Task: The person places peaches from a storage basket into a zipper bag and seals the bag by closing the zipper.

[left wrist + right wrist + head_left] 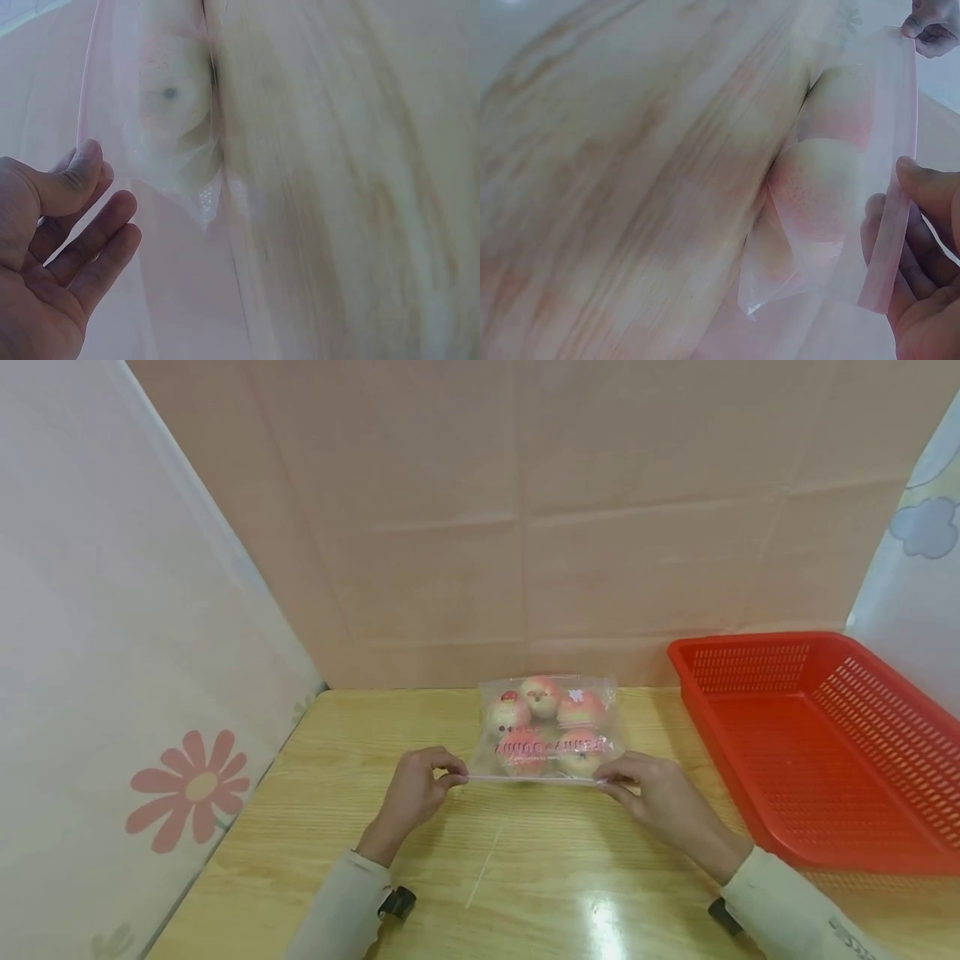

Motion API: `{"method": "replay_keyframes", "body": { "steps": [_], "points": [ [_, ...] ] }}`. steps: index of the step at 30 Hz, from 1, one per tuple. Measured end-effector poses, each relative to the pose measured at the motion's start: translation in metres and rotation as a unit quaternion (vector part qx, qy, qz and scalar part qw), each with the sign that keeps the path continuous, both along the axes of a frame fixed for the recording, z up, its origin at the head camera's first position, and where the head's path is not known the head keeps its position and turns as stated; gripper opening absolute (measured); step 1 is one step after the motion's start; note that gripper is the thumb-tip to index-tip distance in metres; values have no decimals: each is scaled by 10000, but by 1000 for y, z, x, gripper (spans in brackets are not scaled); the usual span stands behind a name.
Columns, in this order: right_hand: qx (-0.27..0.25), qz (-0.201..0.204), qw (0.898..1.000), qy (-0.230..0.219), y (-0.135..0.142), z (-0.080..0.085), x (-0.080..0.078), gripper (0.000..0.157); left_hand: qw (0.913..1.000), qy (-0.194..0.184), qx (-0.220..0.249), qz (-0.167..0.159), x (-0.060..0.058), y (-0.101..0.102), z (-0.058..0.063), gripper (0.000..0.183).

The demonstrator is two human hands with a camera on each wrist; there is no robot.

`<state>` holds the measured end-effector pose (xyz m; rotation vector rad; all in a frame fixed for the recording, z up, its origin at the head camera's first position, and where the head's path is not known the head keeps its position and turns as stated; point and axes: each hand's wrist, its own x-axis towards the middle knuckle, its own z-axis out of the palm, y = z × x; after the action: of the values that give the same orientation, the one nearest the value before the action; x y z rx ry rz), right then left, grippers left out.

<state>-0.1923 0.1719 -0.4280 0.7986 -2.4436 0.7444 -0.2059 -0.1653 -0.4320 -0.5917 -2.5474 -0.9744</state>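
A clear zip bag (551,768) with printing on it lies on the table, holding several pink and cream peaches (540,696). My left hand (411,797) pinches the left end of its pale zip edge between thumb and fingers. At the opposite end, my right hand (663,797) pinches the same edge, which runs straight between both hands. In the left wrist view, the left hand (60,225) grips the raised edge beside a peach (172,94). In the right wrist view, thumb and fingers of the right hand (930,255) hold the zip strip (900,187), with two peaches showing plainly through the film.
A red perforated plastic basket (720,760) stands on the right of the wooden table (375,718). Behind the table rises a pinkish-beige covering (450,527). A pale sheet with a pink flower (187,789) borders the left side.
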Motion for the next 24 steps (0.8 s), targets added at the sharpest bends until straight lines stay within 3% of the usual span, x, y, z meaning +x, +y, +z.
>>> {"method": "replay_keyframes", "body": {
  "steps": [10, 14, 24],
  "points": [
    [124, -117, 9999, 23, 7, -7, 2, 23, 9999, -136, 1, -41, 0, 4, -8, 8],
    [79, -129, 9998, 102, 7, -7, 1, 24, 10000, -25, 32, -46, -3, 3, -8, 8],
    [33, -100, 9998, 171, 5, -4, -1, 27, 9999, -154, 51, -58, -5, -1, -2, 9]
  ]
}}
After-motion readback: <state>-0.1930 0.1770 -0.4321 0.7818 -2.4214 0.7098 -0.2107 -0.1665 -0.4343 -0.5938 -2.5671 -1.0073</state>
